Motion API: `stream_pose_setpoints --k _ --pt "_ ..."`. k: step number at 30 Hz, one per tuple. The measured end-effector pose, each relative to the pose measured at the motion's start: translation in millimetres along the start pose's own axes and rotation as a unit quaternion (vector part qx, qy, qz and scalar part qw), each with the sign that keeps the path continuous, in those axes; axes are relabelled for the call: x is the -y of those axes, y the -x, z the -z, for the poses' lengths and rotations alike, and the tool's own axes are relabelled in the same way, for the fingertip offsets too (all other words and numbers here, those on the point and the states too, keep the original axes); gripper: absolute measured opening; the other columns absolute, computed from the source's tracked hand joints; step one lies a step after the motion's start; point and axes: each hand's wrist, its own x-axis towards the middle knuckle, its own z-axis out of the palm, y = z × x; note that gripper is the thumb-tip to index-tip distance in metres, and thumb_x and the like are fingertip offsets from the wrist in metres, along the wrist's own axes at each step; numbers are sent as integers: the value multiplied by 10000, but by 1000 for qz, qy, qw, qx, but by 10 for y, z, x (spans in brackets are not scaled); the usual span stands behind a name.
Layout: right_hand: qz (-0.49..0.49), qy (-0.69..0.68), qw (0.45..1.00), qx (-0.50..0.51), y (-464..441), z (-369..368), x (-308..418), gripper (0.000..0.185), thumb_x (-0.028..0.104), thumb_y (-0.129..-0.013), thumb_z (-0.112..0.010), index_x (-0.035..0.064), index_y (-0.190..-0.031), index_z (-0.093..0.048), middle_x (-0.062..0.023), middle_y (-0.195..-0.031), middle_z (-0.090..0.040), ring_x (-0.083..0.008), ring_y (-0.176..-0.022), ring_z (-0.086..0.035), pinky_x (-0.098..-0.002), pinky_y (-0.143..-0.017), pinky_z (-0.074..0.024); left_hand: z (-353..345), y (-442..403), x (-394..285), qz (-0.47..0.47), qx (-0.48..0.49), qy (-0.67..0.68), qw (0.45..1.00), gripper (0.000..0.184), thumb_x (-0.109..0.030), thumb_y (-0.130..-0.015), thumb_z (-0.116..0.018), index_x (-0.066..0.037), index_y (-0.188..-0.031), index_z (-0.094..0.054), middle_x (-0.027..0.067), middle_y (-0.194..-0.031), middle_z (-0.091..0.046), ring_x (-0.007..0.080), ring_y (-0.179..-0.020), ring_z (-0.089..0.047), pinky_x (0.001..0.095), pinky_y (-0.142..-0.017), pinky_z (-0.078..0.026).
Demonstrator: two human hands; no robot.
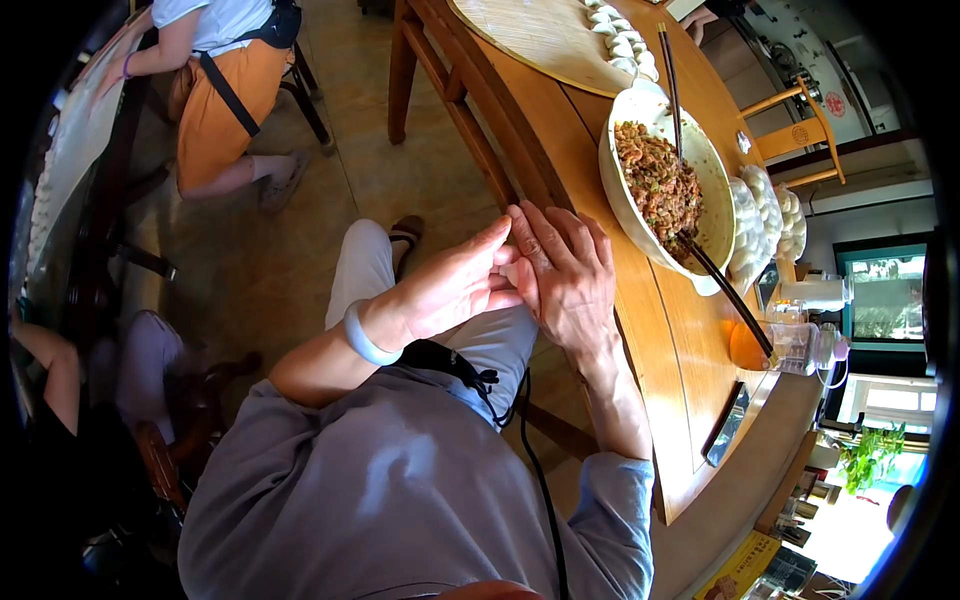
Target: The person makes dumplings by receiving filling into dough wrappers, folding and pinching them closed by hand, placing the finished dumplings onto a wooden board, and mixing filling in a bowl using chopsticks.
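Note:
My left hand [455,285], with a pale bracelet on its wrist, and my right hand [565,265] meet in front of my body, beside the table's edge. Their fingers curl toward each other round something small and pale, mostly hidden, that I cannot make out. To the right of my hands, a large white bowl [612,190] on the table holds minced filling [655,185]. One pair of chopsticks [728,300] leans over its near rim; another [671,90] stands toward the far side. Folded dumplings [622,45] lie on a round board [530,40] beyond the bowl.
Bags of pale round items [765,220], a bottle [795,345] and a black phone [726,424] rest on the wooden table [660,350]. A wooden chair [810,135] stands behind. At upper left a person [225,100] works at another table [75,150]; another person's arm [50,370] shows below.

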Motion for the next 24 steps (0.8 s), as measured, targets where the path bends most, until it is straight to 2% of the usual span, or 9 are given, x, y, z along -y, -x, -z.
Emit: stream_pose_setpoints --k 5,8,11,12,15,16,18,20,24 --pt "4 9 1000 -4 -3 -18 -33 501 384 -818 -556 83 -1218 -537 -98 -1187 -545 -269 -1049 -505 -416 -928 -375 -34 10 -26 -8 -9 14 1000 627 -520 -940 -273 47 -1102 -488 83 -968 -541 165 -943 -527 303 -921 -413" --pt "-70 -120 990 5 5 77 12 562 387 -767 -632 69 -1219 -527 -130 -1182 -538 -292 -1038 -517 -418 -902 -398 -68 21 -37 -18 -13 55 998 685 -511 -945 -258 85 -1257 -391 114 -1035 -546 190 -970 -531 312 -924 -407" --pt "-154 -249 956 -21 119 -8 35 574 294 -719 -718 50 -1202 -527 -158 -1171 -531 -324 -1037 -522 -413 -872 -430 78 5 -26 -50 1 27 998 679 -502 -949 -249 84 -1264 -386 129 -1125 -532 203 -1030 -520 319 -943 -398" --pt "-173 -279 944 -27 136 -7 72 494 157 -719 -732 28 -1156 -541 -160 -1129 -553 -322 -1021 -543 -382 -860 -452 52 8 -44 -65 2 24 998 662 -490 -950 -262 72 -1285 -362 145 -1194 -506 212 -1092 -502 324 -980 -376" --pt "-252 -391 885 -33 215 -96 143 392 112 -764 -690 15 -1116 -548 -156 -1093 -576 -297 -1001 -567 -351 -863 -456 4 27 -23 -64 -76 35 994 634 -466 -953 -288 52 -1315 -327 157 -1255 -465 221 -1156 -471 339 -1029 -337" --pt "-268 -410 869 -59 241 -137 176 307 96 -804 -657 3 -1077 -554 -128 -1053 -597 -238 -971 -581 -320 -860 -449 -12 37 -8 -68 -72 16 995 619 -450 -954 -305 49 -1320 -318 160 -1266 -455 225 -1164 -467 344 -1032 -337" --pt "-318 -534 779 -82 331 -291 178 302 113 -825 -644 -3 -1084 -540 -105 -1043 -596 -202 -965 -572 -305 -854 -444 -47 64 20 -78 -64 -21 995 593 -417 -957 -338 42 -1331 -302 166 -1287 -436 231 -1179 -460 353 -1037 -338" --pt "-351 -653 663 -103 391 -335 203 288 149 -871 -602 -5 -1097 -510 -68 -1021 -588 -139 -945 -552 -282 -839 -436 -109 131 20 -93 -88 -168 977 572 -387 -957 -363 49 -1323 -309 170 -1291 -431 236 -1173 -468 358 -1024 -356" --pt "-365 -766 507 -152 442 -434 293 237 144 -898 -553 13 -1090 -504 -71 -1031 -584 -142 -942 -556 -292 -849 -446 -86 191 24 -131 -118 -381 908 511 -285 -945 -452 23 -1331 -321 168 -1282 -438 225 -1075 -533 330 -927 -435"
